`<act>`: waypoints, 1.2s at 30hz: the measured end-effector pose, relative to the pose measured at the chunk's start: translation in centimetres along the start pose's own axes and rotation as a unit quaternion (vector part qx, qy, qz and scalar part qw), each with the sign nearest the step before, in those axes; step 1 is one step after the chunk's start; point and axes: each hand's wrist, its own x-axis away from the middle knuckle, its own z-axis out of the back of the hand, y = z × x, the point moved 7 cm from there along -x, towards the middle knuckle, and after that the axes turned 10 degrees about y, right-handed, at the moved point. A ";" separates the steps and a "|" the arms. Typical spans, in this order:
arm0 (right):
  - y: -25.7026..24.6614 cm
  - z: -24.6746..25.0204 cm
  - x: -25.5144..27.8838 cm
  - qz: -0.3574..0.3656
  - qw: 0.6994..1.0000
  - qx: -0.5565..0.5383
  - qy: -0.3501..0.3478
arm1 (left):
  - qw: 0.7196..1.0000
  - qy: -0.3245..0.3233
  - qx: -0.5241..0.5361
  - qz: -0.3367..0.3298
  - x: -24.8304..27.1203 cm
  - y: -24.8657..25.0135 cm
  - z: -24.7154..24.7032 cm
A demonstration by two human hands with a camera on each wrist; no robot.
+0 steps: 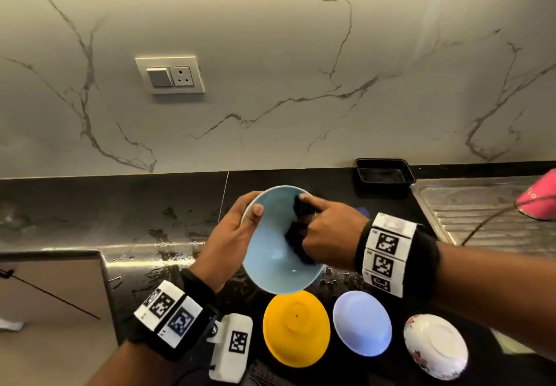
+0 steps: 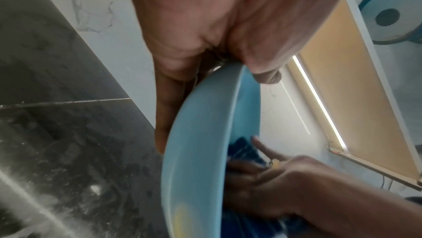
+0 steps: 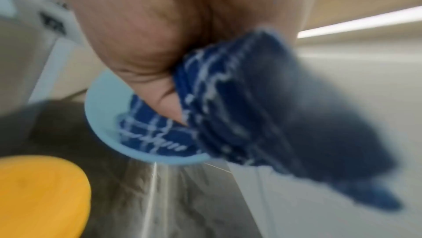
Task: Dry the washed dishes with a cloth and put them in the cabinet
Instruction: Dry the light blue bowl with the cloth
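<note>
A light blue bowl (image 1: 272, 250) is held tilted above the black counter. My left hand (image 1: 231, 230) grips its left rim, thumb inside and fingers behind; the left wrist view shows the bowl (image 2: 194, 151) edge-on under that hand (image 2: 205, 52). My right hand (image 1: 326, 229) holds a dark blue checked cloth (image 1: 296, 235) bunched inside the bowl, index finger stretched along the far rim. The blurred right wrist view shows the cloth (image 3: 239, 106) held in my right hand (image 3: 160, 61) and pressed into the bowl (image 3: 100, 115).
Three dishes lie face down on the counter's front: a yellow bowl (image 1: 296, 327), a pale blue dish (image 1: 362, 322) and a white flowered plate (image 1: 434, 346). A black tray (image 1: 383, 173) sits at the wall. The steel sink drainboard (image 1: 481, 211) is at right. The counter (image 1: 150, 235) is wet.
</note>
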 end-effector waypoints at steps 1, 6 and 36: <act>0.9 0.8 -0.2 -0.022 0.997 0.050 0.060 | 1.000 0.005 -0.001 0.000 -0.1 0.1 0.0; 0.9 1.1 -1.2 -0.115 0.983 0.030 0.143 | 0.997 0.071 0.001 -0.011 -1.3 1.2 1.5; 1.5 2.7 1.4 -0.024 0.904 -0.393 0.167 | 0.993 -0.018 -0.087 0.077 -2.7 -2.0 3.6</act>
